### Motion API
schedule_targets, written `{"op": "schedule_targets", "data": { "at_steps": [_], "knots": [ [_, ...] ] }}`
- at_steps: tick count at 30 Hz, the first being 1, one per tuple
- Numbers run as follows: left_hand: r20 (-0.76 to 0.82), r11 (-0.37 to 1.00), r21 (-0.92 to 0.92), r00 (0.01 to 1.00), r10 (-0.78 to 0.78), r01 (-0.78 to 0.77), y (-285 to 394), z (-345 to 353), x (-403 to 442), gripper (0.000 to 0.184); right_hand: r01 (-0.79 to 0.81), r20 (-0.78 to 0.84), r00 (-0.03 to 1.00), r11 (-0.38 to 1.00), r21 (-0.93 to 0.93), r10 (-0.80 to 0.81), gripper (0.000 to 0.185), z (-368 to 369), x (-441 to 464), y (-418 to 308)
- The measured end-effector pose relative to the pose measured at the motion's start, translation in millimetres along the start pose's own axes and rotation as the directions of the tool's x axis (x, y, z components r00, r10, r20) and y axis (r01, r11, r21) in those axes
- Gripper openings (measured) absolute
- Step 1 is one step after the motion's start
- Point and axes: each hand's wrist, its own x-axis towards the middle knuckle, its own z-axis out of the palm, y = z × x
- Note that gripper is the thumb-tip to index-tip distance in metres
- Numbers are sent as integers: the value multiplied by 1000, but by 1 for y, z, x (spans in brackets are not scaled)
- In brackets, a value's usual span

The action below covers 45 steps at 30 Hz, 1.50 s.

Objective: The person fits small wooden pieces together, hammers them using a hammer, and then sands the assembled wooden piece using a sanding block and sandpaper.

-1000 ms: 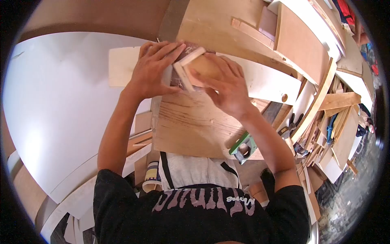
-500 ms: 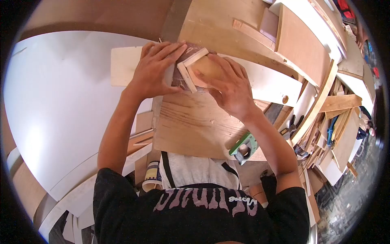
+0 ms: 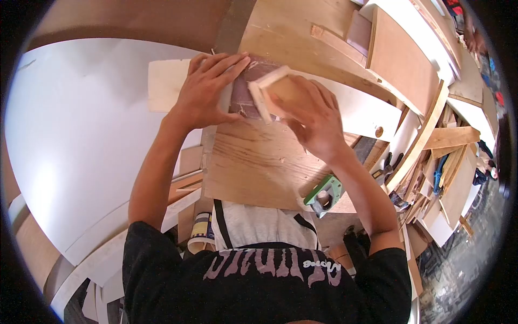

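Observation:
A reddish-brown sheet of sandpaper lies across a long pale board. My left hand holds it down, thumb at the near edge and fingers bent over toward the far edge. In my right hand is a small wooden piece with light strips along two edges that meet in a corner. The strip edge is slightly blurred and rests on or just over the sandpaper; contact is hard to tell. My right fingers wrap round its right side and hide part of it.
On the plywood surface near my right forearm lies a green-handled tool. A large white panel spreads out at left. Wood offcuts and black-handled tools are at right. A tub stands below the plywood.
My right hand has moved a little to the right with the wooden piece, baring more of the sandpaper. My left hand has stayed in place.

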Motion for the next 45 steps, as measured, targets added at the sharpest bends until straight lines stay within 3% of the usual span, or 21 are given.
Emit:
{"op": "schedule_targets", "data": {
  "at_steps": [7,9,13,21,25,27,33,37,39,45],
  "knots": [
    [4,1000,12,1000,-15,14,3,-1,1,127,32,-56,998,999,-14,-33,61,16,20,-11],
    [0,1000,4,1000,-28,28,2,-2,1,116,12,-42,999,1000,-23,-13,62,14,21,-12],
    [21,999,-2,999,-33,33,3,-4,3,116,-50,24,998,999,-12,50,61,-2,-2,-6],
    [19,999,5,999,-46,46,3,-2,1,118,19,-17,1000,1000,7,-19,62,10,20,-9],
    [24,999,10,999,-32,32,0,-1,1,117,-30,9,999,1000,-4,30,64,0,2,-6],
    [16,1000,9,1000,12,-12,-4,1,-2,129,-39,14,999,999,-19,39,64,-3,-7,-2],
    [13,999,-1,999,-34,34,4,-3,1,119,7,-28,1000,1000,16,-7,61,13,16,-10],
    [14,1000,4,999,-30,30,1,-2,0,120,-10,-6,1000,1000,22,10,64,5,5,-5],
    [26,999,31,1000,3,-3,-4,2,-1,130,-38,13,999,999,8,38,65,2,-1,-2],
    [10,1000,-11,1000,-27,27,2,-2,0,121,0,-72,997,999,34,2,66,16,22,-18]
  ]
}}
